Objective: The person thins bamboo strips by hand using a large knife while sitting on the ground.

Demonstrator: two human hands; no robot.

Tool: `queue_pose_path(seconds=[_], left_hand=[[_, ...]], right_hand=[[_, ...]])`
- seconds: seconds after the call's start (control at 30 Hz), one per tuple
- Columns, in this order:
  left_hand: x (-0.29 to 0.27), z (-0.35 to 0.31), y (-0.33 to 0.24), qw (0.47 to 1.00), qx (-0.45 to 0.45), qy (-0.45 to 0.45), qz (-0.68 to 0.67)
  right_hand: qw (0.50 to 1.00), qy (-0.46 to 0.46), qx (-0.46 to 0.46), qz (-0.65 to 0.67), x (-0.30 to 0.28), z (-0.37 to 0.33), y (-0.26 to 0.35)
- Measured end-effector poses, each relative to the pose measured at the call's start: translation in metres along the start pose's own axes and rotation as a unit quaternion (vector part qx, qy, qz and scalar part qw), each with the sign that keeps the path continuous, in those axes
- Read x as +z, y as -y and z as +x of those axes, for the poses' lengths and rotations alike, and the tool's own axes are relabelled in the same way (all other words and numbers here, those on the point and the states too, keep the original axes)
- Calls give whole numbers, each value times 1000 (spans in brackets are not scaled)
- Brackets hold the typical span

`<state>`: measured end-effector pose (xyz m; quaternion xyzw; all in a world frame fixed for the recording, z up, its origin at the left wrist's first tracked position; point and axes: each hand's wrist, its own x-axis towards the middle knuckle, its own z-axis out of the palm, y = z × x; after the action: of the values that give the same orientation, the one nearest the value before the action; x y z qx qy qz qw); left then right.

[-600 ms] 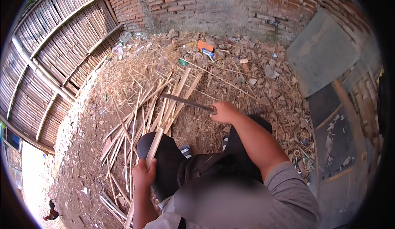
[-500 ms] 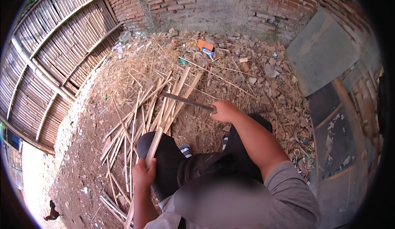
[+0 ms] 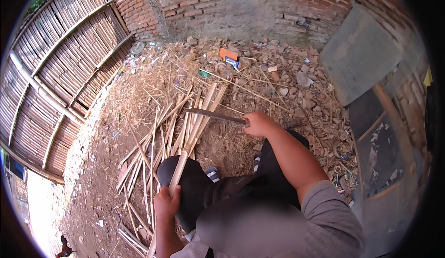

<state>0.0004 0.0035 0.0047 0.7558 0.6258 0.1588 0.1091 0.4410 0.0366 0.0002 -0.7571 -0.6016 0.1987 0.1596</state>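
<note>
My left hand is closed round a long split bamboo strip, which slants up across my left knee; its lower part runs down past my wrist. In my right hand is the handle end of a long machete. The dark blade points left, held over the upper ends of several bamboo slats that lie on the ground ahead of me. From this view I cannot tell whether the blade touches them.
More thin bamboo strips lie scattered left of my knee. Rubble and dry straw cover the ground up to a brick wall. A bamboo fence stands left; grey panels lean at the right. A dark bird is at lower left.
The view has shifted slightly. My right hand and the machete sit a little farther right. Both hands keep their hold, and the bamboo strip stays across my left knee.
</note>
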Motion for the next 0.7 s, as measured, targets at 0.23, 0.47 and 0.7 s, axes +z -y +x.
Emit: queue_pose_path(seconds=[0.23,0.47,0.7], left_hand=[[0,4,7,1000,27,-1,-3],[1,3,9,999,23,5,-22],[1,3,8,1000,24,2,-9]], right_hand=[[995,73,-40,-61,-3,-13,30],[1000,4,23,1,-8,-1,7],[996,23,-84,-36,15,-6,5]])
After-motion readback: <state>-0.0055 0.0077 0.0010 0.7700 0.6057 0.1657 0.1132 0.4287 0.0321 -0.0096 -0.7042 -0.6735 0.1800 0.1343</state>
